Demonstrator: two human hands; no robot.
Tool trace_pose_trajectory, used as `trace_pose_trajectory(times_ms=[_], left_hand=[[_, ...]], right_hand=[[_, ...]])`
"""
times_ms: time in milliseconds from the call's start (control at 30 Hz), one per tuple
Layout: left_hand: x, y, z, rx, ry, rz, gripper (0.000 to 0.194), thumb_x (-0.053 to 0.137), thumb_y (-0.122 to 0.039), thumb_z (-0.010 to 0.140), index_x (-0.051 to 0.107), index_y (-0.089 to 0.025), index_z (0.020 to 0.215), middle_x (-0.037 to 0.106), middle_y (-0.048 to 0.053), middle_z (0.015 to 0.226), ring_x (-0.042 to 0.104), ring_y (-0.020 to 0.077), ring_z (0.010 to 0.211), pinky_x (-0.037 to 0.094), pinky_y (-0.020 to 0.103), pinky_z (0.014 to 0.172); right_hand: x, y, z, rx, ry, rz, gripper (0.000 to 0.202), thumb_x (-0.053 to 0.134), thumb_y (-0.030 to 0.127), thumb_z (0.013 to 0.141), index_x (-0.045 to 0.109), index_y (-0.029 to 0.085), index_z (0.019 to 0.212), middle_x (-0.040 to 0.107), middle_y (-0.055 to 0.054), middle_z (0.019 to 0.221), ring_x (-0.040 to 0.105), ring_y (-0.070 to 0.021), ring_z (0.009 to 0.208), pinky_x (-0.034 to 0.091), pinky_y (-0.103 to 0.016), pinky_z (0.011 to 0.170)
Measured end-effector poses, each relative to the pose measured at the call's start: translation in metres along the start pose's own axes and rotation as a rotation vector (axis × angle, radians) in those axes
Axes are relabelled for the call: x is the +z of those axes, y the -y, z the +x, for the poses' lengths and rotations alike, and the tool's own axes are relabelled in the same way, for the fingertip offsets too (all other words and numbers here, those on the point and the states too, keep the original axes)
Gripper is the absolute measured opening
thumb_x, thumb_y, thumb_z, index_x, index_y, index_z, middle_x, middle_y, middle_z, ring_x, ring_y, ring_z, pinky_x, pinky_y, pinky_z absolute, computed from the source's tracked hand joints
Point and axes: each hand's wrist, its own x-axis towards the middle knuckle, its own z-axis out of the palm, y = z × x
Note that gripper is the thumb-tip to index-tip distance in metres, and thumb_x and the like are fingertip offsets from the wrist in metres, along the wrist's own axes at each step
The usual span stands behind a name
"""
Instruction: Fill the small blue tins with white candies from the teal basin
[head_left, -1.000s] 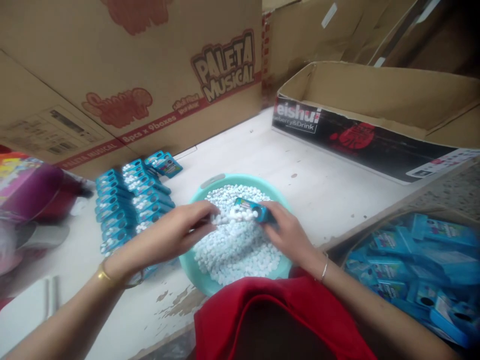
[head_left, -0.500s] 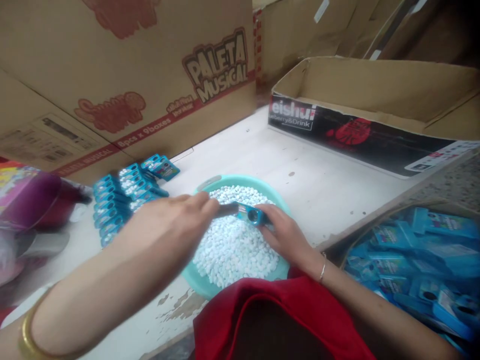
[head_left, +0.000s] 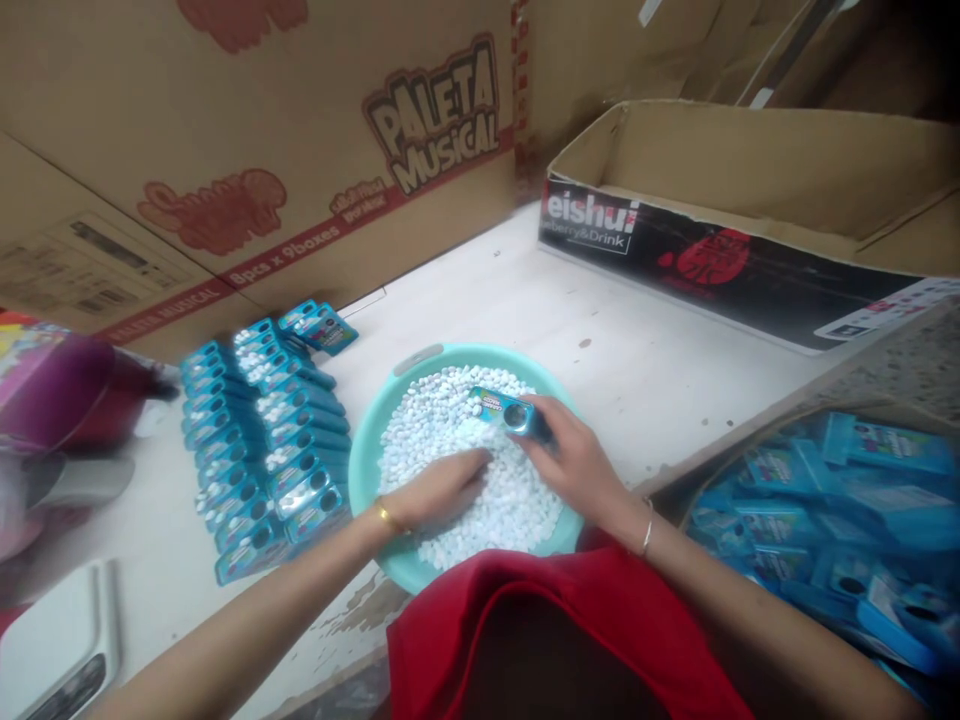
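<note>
A turquoise plastic basin full of small white candies sits in front of me. My left hand is down in the candies, its fingers curled together around some of them; the fingertips are buried. Above the right part of the basin, my right hand grips a small blue candy box, tilted, with a round dark hole at its near end. Left of the basin, blue candy boxes stand in two close rows, with white candies showing on many of their tops.
A large printed carton walls off the back. An open black-sided carton stands at the back right. Many blue boxes lie heaped in a container at lower right. A white scale-like device and a purple object are at left.
My left hand has come down from beside the blue box into the candies, uncovering the rows of boxes. My right hand still holds the box in nearly the same place.
</note>
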Motion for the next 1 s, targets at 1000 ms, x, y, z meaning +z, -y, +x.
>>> trace_pose_trajectory(times_ms=[1000], left_hand=[[-0.151, -0.089, -0.058, 0.008, -0.213, 0.564, 0.019, 0.055, -0.037, 0.090, 0.058, -0.024, 0.104, 0.058, 0.006, 0.095, 0.056, 0.0197, 0.071, 0.045, 0.033, 0.062]], right_hand=[[-0.002, -0.005, -0.002, -0.079, 0.077, 0.091, 0.037, 0.055, 0.019, 0.093, 0.049, 0.024, 0.130, 0.063, -0.010, 0.124, 0.062, -0.0258, 0.115, 0.054, -0.045, 0.098]])
